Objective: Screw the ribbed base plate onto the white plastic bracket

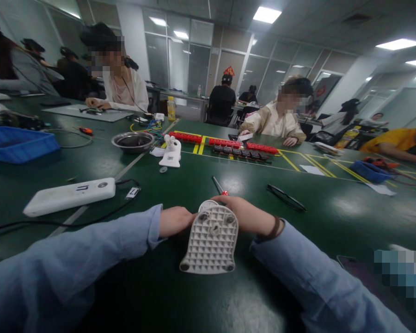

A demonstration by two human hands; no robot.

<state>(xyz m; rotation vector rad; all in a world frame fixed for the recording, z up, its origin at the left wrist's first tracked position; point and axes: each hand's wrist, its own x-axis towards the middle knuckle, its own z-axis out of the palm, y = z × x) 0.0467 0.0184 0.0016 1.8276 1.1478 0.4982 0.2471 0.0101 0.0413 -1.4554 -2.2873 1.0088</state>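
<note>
White plastic housing (pixel 212 245) is held up by both hands, its gridded underside with dark round pads facing the camera. The left hand (pixel 176 220) grips its upper left edge, and the right hand (pixel 251 213) its upper right edge; the fingers are mostly hidden, both forearms reaching inward. Left of the housing, a white box (pixel 71 196) carries a dark mark, perhaps "17", and its cable has a small label (pixel 133 193), too small to read. Just beyond the housing is a screwdriver (pixel 224 193) with red handle; I cannot tell if the right hand touches it. The green table (pixel 187 185) is smooth and somewhat shiny. Farther beyond the housing come a white stand (pixel 172 155), red trays (pixel 222 142) and yellow tape lines (pixel 201 145). Behind these, people sit working before glass partitions (pixel 178 46), under bright ceiling lights (pixel 266 15).
</note>
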